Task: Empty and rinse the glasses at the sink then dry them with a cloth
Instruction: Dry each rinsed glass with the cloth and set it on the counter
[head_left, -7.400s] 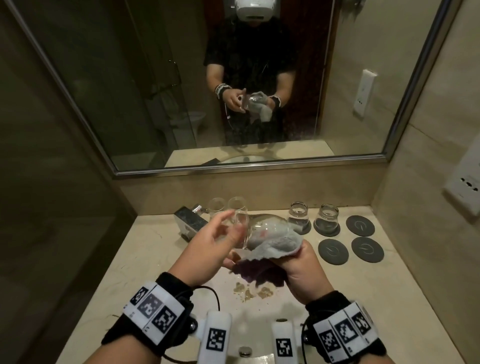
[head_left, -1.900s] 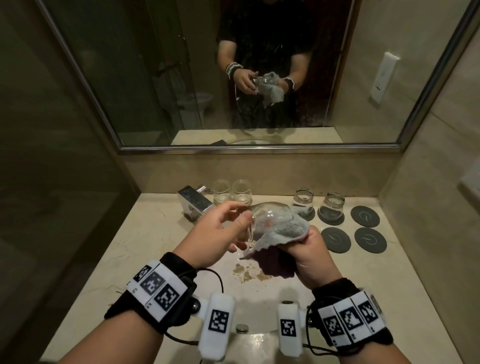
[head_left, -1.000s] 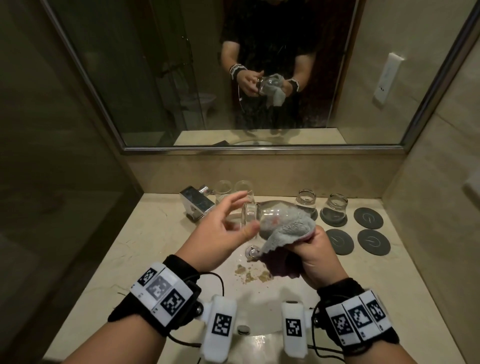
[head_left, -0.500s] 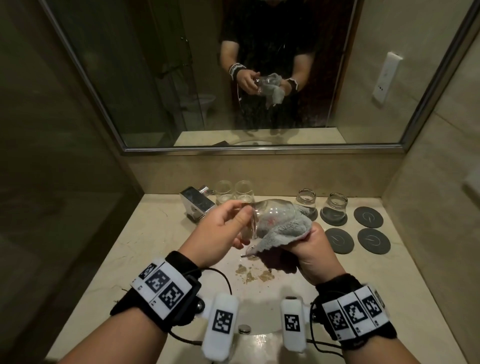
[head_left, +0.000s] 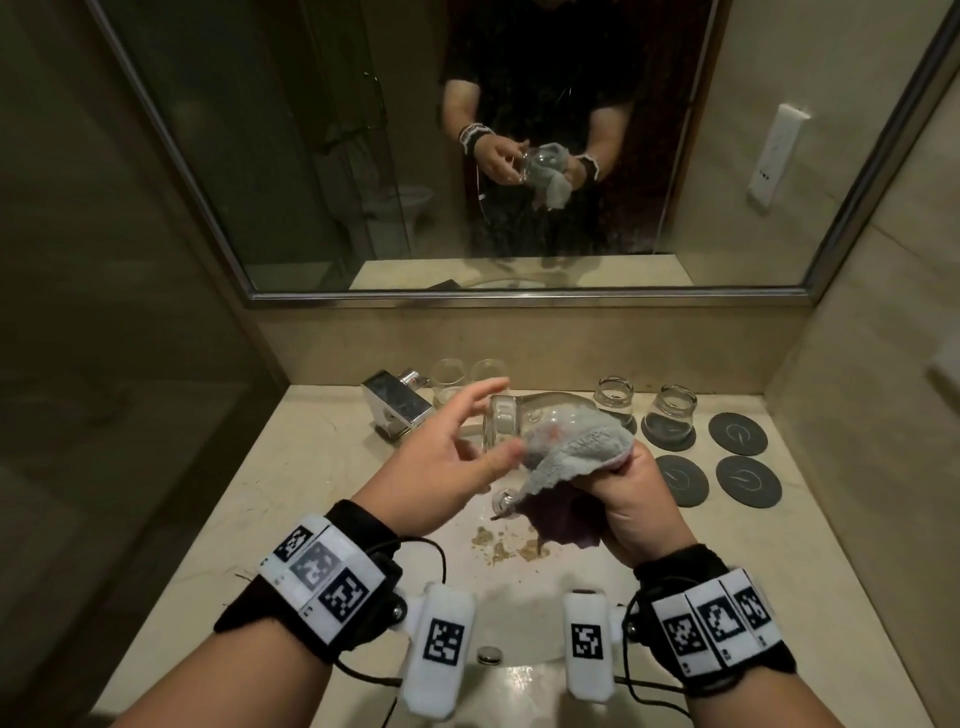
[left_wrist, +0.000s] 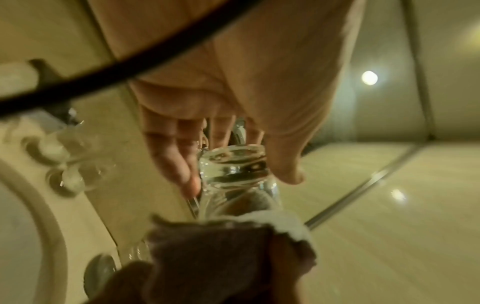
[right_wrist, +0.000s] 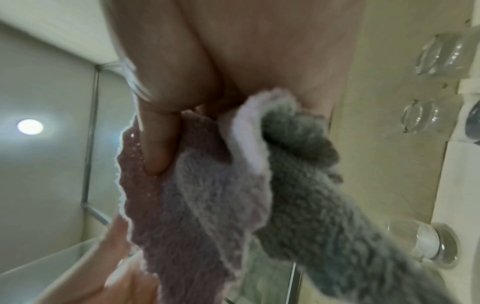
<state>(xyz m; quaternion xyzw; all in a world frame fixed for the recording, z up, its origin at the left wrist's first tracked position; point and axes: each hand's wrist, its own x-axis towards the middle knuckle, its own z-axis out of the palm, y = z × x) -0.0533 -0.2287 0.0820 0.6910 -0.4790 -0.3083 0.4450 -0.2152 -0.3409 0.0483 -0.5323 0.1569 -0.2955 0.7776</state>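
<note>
A clear glass (head_left: 540, 415) lies on its side in the air over the sink basin (head_left: 519, 603). A grey and mauve cloth (head_left: 582, 447) wraps its right half. My right hand (head_left: 618, 467) grips the cloth and, through it, the glass. In the right wrist view the cloth (right_wrist: 298, 195) fills the frame under my thumb. My left hand (head_left: 498, 421) is at the glass's left end with fingers spread and straight, thumb below. In the left wrist view the fingers (left_wrist: 182, 168) and thumb flank the glass (left_wrist: 233, 170) end, barely touching it.
A chrome faucet (head_left: 397, 402) and two glasses (head_left: 447, 376) stand at the back. Two more glasses (head_left: 615, 402) sit on dark coasters to the right, beside three bare coasters (head_left: 737, 434). Brown residue (head_left: 498, 545) lies in the basin near the drain (head_left: 504, 501). Walls close both sides.
Half a second ago my left fingers pinched the glass's end; now they have spread open off it. My right hand keeps the cloth round the glass.
</note>
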